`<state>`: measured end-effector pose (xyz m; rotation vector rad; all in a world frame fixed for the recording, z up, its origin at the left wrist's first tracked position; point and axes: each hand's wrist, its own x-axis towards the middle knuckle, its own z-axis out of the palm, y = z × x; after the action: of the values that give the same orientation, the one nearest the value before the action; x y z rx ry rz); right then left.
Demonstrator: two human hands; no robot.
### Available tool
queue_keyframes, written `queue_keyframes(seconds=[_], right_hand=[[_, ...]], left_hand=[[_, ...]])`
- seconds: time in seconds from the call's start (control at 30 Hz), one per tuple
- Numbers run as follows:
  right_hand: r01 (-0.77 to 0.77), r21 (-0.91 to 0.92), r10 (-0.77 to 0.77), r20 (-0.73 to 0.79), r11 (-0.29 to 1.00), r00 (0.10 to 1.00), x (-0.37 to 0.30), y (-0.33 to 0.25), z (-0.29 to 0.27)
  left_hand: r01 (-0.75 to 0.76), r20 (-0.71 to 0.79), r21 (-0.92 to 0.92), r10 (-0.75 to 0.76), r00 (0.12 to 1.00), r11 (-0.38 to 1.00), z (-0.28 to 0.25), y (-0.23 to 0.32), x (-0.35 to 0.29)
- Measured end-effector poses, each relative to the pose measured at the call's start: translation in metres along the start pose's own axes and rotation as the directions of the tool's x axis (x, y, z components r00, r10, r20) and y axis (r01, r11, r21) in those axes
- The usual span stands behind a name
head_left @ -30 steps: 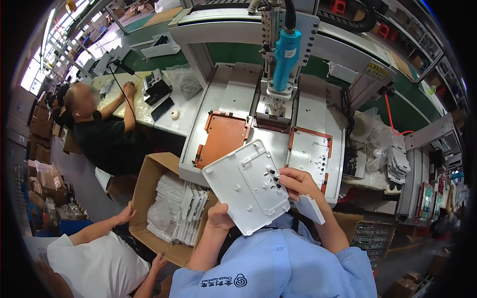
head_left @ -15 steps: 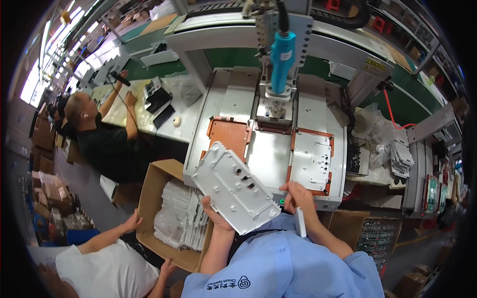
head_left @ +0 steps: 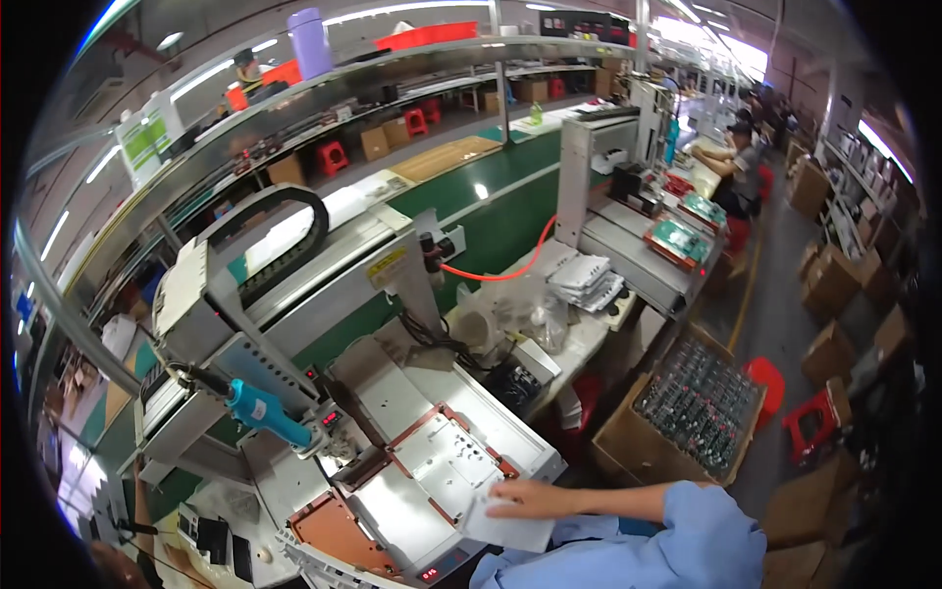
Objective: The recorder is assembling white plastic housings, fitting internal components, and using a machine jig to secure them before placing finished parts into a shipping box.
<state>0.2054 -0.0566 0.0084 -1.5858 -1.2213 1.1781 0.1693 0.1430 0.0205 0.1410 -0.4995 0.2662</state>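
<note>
My right hand (head_left: 533, 499) reaches in from the lower right, in front of the machine bed. Its fingers close over a flat white plate (head_left: 510, 531) near the bed's front edge. Just beyond lies a pale panel with small holes (head_left: 446, 459), seated in a reddish-brown fixture (head_left: 432, 504). A second brown fixture (head_left: 339, 531), to the left, has no panel in it. Along the lower edge a ridged light-grey panel edge (head_left: 319, 562) shows in part. My left hand is out of the picture.
A teal electric screwdriver (head_left: 267, 412) hangs from the machine's gantry. To the right stands a carton of circuit boards (head_left: 702, 398), with red stools (head_left: 810, 427) beyond. Plastic bags (head_left: 530, 314) and stacked white parts (head_left: 586, 280) cover the side bench. A red hose (head_left: 500, 275) arches behind.
The view has swung to the right. My left hand, which held a large pale panel, has left the picture. My right hand now shows over the white plate by the machine's front edge.
</note>
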Motion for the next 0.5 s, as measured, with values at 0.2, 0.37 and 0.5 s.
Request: queue_keyframes(seconds=[0.2, 0.37, 0.5], right_hand=[[0.065, 0.089, -0.039, -0.259, 0.994, 0.965, 0.025, -0.113, -0.012], [0.259, -0.084, -0.272, -0.264, 0.962, 0.925, 0.018, -0.172, -0.02], [0.346, -0.21, -0.379, -0.141, 0.914, 0.915, -0.003, -0.198, -0.013]], left_hand=[[0.035, 0.043, -0.086, -0.031, 0.999, 0.996, 0.024, -0.018, -0.054], [-0.156, 0.015, 0.004, 0.156, 0.988, 0.988, 0.078, -0.009, -0.147], [-0.17, 0.32, -0.074, 0.185, 0.929, 0.983, 0.12, -0.016, -0.115]])
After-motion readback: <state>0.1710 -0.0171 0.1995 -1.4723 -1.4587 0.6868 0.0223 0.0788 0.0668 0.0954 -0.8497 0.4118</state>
